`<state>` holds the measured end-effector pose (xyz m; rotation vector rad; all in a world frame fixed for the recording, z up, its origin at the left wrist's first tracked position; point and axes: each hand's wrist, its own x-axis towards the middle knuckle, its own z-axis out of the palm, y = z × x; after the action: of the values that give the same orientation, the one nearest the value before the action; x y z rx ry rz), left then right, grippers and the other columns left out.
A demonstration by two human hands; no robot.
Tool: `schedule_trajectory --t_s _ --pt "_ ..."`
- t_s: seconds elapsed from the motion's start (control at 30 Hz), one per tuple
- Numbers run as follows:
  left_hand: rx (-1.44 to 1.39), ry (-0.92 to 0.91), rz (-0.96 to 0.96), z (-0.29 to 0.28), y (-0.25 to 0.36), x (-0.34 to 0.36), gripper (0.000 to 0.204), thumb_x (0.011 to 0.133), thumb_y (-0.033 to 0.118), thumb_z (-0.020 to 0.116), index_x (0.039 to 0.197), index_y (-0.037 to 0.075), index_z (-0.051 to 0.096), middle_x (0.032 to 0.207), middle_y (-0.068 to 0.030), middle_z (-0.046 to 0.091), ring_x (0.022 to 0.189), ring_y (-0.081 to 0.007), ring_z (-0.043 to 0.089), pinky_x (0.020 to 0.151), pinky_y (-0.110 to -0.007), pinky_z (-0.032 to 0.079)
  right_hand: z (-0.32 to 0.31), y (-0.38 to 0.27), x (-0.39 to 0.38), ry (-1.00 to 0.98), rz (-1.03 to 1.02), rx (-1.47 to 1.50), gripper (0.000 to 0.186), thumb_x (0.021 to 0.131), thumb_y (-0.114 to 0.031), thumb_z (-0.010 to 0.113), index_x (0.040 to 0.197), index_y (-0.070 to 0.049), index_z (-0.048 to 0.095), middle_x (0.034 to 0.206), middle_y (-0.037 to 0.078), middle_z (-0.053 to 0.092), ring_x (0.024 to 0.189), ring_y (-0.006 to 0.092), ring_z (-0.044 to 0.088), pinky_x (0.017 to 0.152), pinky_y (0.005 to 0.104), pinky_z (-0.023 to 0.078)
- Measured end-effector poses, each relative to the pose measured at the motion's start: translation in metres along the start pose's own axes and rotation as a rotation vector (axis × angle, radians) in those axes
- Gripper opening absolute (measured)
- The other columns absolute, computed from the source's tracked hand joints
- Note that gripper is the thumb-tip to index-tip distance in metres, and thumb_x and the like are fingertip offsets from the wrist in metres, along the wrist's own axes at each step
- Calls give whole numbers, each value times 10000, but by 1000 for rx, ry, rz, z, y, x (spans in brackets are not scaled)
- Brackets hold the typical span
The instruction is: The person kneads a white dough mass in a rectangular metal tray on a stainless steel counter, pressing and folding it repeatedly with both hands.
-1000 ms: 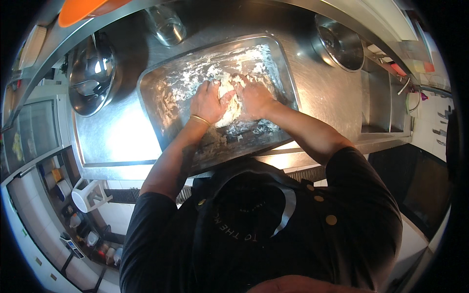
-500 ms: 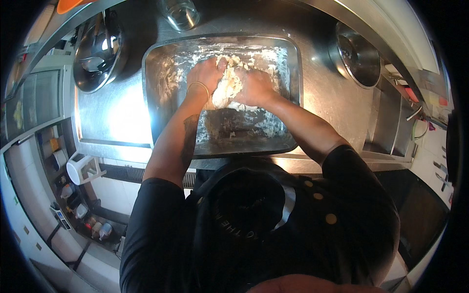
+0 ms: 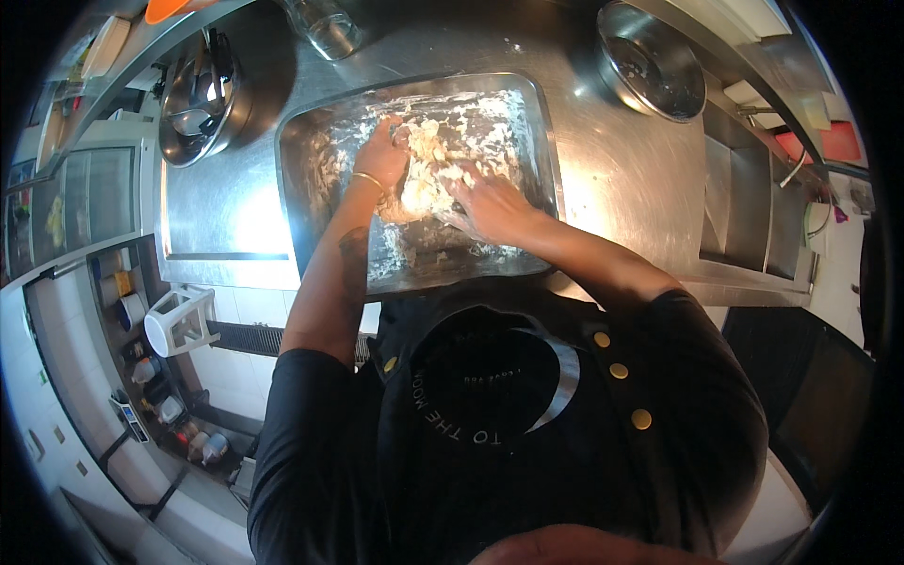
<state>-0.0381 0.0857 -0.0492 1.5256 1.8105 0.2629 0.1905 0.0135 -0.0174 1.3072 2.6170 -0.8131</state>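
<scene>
A pale, ragged lump of dough [image 3: 426, 169] lies near the middle of a wide, shallow metal tray [image 3: 311, 202], and everything else can be placed from that tray. The dough sits inside it, presumably so that the loose flour [image 3: 494, 118] scattered over the tray floor stays behind the raised rim instead of spreading across the counter.

The left hand [image 3: 381, 151] is pressed onto the dough's left side with fingers curled down into it, a thin gold bangle [image 3: 367, 179] at the wrist. The right hand [image 3: 490, 202] lies on the dough's right, nearer side, fingers spread and bearing on the mass. Neither hand closes around anything; both push against the dough from opposite sides, which looks like a way of keeping it gathered between them. The forearms reach in over the tray's near rim.

The tray rests on a steel counter [image 3: 621, 179], close to its near edge, within easy reach of the person standing there. Beyond the tray's far-left corner stands a metal bowl [image 3: 193, 108] with utensils in it; past the far rim is a clear glass jar [image 3: 325, 28]; to the far right sits another metal bowl [image 3: 650, 56], with a sunken sink basin [image 3: 744, 212] beyond it. All stand apart from the tray, leaving it room.
</scene>
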Motion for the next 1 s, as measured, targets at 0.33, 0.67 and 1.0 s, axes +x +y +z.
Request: schedule_trajectory --t_s 0.33,0.67,1.0 --pt "-166 144 151 -8 -18 -96 768 984 597 560 1578 149 370 1539 -291 394 1443 -512 288 1197 -546 288 -17 0 -25 168 -225 -267 632 951 -139 552 1570 -147 424 1711 118 149 1564 374 176 1260 528 246" --pt "103 254 437 19 -25 -96 751 960 558 596 1563 160 392 1522 -269 356 1362 -519 367 1150 -570 318 -28 -18 49 -13 -133 -244 719 758 -315 838 1353 -10 571 1481 278 426 1119 433 653 975 505 548" --pt "55 288 399 -5 -28 -57 545 989 502 597 1405 151 601 1336 -203 560 1287 -398 496 1121 -493 350 -66 -40 66 -220 61 -198 1032 742 -361 877 1583 -66 357 1671 280 166 1310 446 556 1114 452 464"
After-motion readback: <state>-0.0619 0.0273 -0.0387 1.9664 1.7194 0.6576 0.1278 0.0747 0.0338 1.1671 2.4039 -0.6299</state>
